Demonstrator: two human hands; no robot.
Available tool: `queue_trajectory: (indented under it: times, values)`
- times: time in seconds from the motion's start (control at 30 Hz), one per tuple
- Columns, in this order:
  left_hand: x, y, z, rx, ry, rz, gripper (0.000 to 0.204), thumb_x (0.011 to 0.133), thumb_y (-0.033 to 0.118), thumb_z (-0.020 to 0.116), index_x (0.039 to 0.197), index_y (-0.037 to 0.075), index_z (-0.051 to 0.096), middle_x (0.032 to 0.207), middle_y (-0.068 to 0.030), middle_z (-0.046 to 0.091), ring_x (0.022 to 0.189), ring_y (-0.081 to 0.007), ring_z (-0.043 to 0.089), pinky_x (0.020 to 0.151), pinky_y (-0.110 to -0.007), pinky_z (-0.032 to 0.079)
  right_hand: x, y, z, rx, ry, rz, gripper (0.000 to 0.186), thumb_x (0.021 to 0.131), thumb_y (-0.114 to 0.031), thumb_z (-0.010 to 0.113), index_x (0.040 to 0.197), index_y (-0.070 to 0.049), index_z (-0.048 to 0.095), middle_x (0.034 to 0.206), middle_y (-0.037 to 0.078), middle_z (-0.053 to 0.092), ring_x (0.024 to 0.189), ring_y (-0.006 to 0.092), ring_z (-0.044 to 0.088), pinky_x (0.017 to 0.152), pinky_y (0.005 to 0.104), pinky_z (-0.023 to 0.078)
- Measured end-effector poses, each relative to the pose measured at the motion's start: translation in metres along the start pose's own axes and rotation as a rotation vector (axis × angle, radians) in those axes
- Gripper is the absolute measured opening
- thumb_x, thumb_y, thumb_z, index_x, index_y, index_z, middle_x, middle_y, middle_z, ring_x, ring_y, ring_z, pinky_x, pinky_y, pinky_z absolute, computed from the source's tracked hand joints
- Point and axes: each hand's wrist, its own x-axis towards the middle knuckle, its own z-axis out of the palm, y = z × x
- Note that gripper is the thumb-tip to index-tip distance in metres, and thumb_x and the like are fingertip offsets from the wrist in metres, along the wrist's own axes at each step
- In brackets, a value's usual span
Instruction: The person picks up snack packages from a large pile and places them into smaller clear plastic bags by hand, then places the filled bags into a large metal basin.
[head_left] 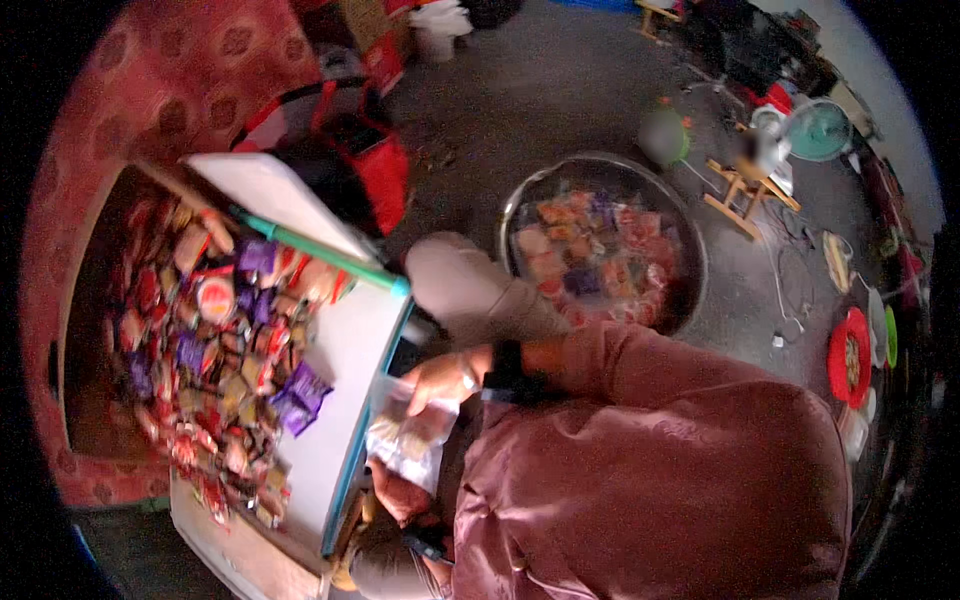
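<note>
A clear plastic bag (415,445) with something pale inside is held between my hands, just off the blue edge of a white-topped table (345,350). My right hand (442,380), the upper one in the head view, is closed on the bag's upper end, its fingertips partly covered by the plastic. Below it, my left hand (400,497) pinches the bag's lower end. A large heap of small wrapped snacks (205,350) in red, brown and purple covers the far part of the tabletop. Two purple packets (302,398) lie at the heap's near edge, closest to my hands.
A teal bar (320,255) borders the tabletop beside a white board (275,195). On the floor behind my knee (465,285) stands a round metal tub (697,250) holding filled clear packs. A red and black bag (375,175), a wooden stand (745,200) and a red basket (848,355) stand around.
</note>
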Motion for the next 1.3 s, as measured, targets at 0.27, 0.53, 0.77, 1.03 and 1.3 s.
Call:
queue_trajectory:
  times: [0.27, 0.53, 0.77, 1.03, 1.3]
  values:
    - [0.016, -0.004, 0.0, 0.335, -0.399, 0.236, 0.061, 0.091, 0.041, 0.042, 0.137, 0.004, 0.029, 0.133, -0.0126, 0.042, 0.104, -0.0261, 0.054, 0.072, -0.034, 0.052, -0.066, -0.056, 0.028, 0.214, 0.038, -0.34, 0.04, 0.08, 0.0, 0.056, 0.119, -0.004, 0.049, 0.107, 0.011, 0.06, 0.095, 0.0238, 0.061, 0.084, 0.0393, 0.051]
    - [-0.009, 0.016, 0.025, -0.289, -0.376, -0.09, 0.054, 0.094, 0.045, 0.038, 0.138, 0.015, 0.032, 0.132, -0.0076, 0.045, 0.101, -0.021, 0.054, 0.06, -0.025, 0.052, -0.202, -0.119, -0.019, 0.246, 0.251, -0.797, 0.045, 0.083, -0.001, 0.052, 0.127, -0.003, 0.044, 0.118, 0.015, 0.057, 0.107, 0.0283, 0.057, 0.094, 0.0426, 0.044]
    - [-0.004, 0.009, 0.017, -0.182, -0.331, -0.07, 0.057, 0.092, 0.044, 0.042, 0.139, 0.014, 0.029, 0.134, -0.0077, 0.043, 0.1, -0.0189, 0.054, 0.063, -0.025, 0.051, -0.322, -0.07, -0.099, 0.171, 0.826, -0.949, 0.037, 0.085, -0.005, 0.055, 0.12, -0.002, 0.047, 0.117, 0.012, 0.056, 0.104, 0.0248, 0.057, 0.09, 0.0425, 0.047]
    - [0.017, -0.009, -0.012, 0.203, -0.434, 0.12, 0.054, 0.093, 0.036, 0.041, 0.139, 0.012, 0.028, 0.135, -0.0088, 0.042, 0.102, -0.0221, 0.055, 0.061, -0.026, 0.053, -0.392, 0.083, -0.195, -1.072, 1.667, -0.24, 0.017, 0.08, -0.02, 0.061, 0.093, -0.009, 0.06, 0.088, 0.011, 0.059, 0.084, 0.0289, 0.059, 0.074, 0.0376, 0.049]
    - [0.017, -0.008, -0.011, 0.036, -0.481, 0.024, 0.051, 0.094, 0.033, 0.04, 0.139, 0.011, 0.027, 0.132, -0.0117, 0.045, 0.108, -0.0258, 0.053, 0.065, -0.031, 0.055, -0.358, 0.144, -0.202, -1.016, 1.6, 0.264, 0.02, 0.079, -0.024, 0.062, 0.093, -0.01, 0.061, 0.089, 0.011, 0.06, 0.085, 0.0296, 0.059, 0.073, 0.038, 0.049]
